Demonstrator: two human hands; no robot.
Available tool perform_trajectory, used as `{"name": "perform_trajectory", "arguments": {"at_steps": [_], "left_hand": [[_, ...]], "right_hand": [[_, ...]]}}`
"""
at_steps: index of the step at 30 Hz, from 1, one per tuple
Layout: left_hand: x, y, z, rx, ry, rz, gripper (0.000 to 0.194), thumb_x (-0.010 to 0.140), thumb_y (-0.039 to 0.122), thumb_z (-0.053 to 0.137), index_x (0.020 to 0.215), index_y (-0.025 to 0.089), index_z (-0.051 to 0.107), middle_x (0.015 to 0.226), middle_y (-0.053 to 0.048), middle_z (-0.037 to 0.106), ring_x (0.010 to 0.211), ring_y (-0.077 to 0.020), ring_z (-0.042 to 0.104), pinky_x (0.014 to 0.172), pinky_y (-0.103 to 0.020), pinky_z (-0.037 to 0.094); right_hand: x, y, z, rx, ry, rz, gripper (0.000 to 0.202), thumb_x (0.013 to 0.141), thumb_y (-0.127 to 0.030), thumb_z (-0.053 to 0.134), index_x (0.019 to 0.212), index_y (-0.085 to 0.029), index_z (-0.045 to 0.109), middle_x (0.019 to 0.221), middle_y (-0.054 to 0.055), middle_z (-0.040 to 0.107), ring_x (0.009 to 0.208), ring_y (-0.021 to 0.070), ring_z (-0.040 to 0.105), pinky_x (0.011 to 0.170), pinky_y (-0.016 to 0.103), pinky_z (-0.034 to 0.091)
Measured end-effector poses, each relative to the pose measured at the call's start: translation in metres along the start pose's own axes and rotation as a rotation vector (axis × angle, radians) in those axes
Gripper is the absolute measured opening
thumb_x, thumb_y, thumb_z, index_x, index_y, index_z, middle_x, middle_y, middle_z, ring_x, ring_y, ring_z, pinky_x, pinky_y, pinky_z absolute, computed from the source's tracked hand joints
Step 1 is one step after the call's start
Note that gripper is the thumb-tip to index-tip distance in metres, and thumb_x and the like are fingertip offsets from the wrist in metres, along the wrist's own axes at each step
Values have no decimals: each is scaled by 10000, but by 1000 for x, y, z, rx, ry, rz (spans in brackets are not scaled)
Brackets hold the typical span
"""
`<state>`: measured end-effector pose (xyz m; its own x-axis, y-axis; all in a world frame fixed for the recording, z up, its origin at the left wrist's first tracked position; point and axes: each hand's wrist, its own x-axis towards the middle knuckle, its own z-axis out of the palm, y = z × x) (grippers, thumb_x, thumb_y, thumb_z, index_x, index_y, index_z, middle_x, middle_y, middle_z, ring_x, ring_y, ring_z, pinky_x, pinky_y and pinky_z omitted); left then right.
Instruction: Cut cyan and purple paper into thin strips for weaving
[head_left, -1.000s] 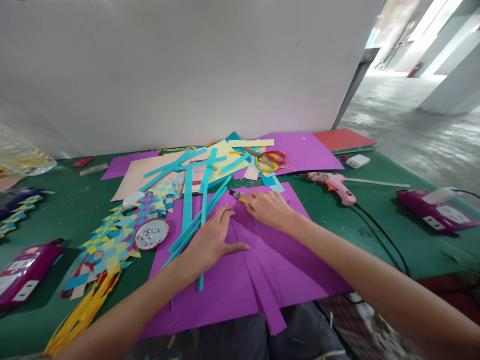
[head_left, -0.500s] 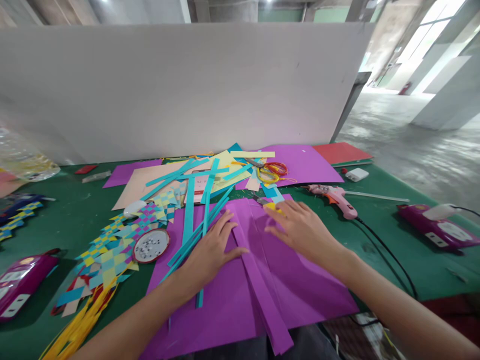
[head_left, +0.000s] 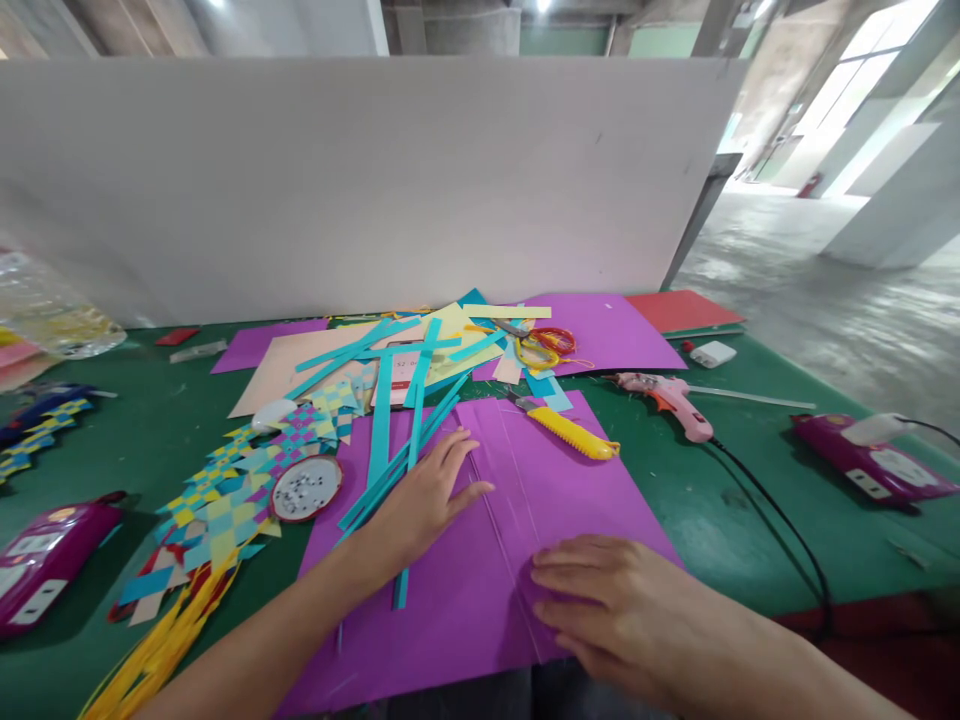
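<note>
A large purple sheet [head_left: 472, 600] with long straight crease or cut lines lies in front of me. My left hand [head_left: 427, 490] rests on it with the fingers spread, its thumb and fingertips near one of the lines, beside the teal strips [head_left: 416, 440]. Lower right, my right hand [head_left: 592, 600] lies palm down over the sheet, fingers stretched out and holding nothing. A yellow utility knife [head_left: 574, 432] sits on the sheet's upper right part, touched by neither hand.
Left are a dish of small beads [head_left: 306, 488], woven paper pieces [head_left: 232, 510] and yellow strands [head_left: 169, 640]. Scissors [head_left: 544, 345] and a phone [head_left: 394, 377] lie at the back. A pink glue gun [head_left: 671, 400] with a black cord and a magenta power strip [head_left: 874, 455] are right.
My right hand has moved down toward the sheet's near edge, uncovering the yellow knife. The raised purple strip along the middle now appears flat. My left hand has stayed nearly still.
</note>
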<state>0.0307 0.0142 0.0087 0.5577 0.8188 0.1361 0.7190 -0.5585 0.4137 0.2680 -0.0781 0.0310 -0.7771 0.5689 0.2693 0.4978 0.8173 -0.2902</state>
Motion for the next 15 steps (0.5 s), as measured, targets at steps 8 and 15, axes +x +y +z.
{"name": "perform_trajectory", "arguments": {"at_steps": [8,15], "left_hand": [[-1,4,-9,-64,171,47,438,954,365,396,1367,226,348,1481,-95,350,1401,-227,246,1135,-439,261],[0,5,-23,-228,337,141,326,884,351,550,1183,221,548,1264,-83,602,1243,-264,492,1051,-449,369]], "right_hand": [[26,24,-55,-40,503,240,176,900,-156,456,939,-190,625,854,26,712,748,130,672,671,225,524],[68,38,-112,278,891,316,131,902,-284,529,896,-210,638,726,-14,646,546,87,611,526,200,499]]}}
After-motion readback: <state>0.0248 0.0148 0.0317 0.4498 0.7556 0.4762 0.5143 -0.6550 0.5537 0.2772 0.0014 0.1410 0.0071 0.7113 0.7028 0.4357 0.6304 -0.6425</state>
